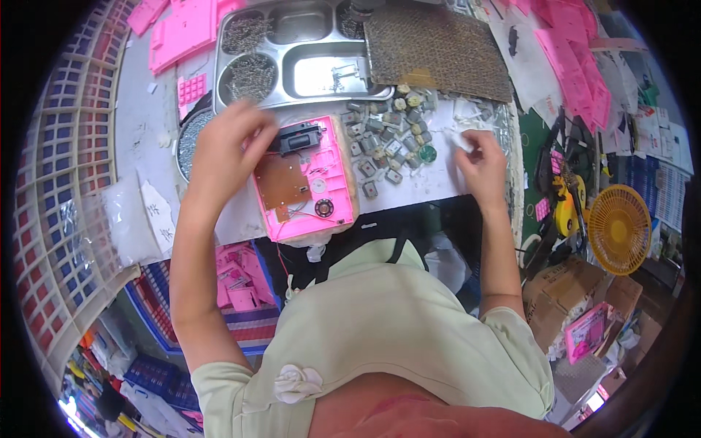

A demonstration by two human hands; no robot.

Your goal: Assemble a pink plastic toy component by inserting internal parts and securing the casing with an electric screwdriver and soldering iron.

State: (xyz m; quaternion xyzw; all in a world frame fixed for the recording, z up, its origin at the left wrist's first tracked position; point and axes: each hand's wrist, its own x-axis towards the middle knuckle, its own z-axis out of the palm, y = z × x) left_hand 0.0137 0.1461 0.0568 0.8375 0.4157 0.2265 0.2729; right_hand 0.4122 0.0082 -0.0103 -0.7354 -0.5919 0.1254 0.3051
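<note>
A pink plastic casing (335, 160) lies in front of me on a pale padded block, with a brown circuit board (283, 182), thin wires and a small round black part (324, 208) inside. A black boxy mechanism (299, 139) sits across its upper end. My left hand (235, 146) hovers by the casing's upper left corner, fingers curled and slightly blurred; anything in them is hidden. To the right of a heap of small grey motors (394, 139), my right hand (483, 164) is bent with thumb and fingertips close together near small white parts (471, 115). What it pinches is too small to tell.
Beyond the casing stands a steel compartment tray (307, 93) with heaps of small metal parts. A brown textured board (438, 51) overlaps its right side. More pink plastic parts (573, 66) lie at the far right. A yellow fan (621, 228) and a cardboard box (558, 296) stand right.
</note>
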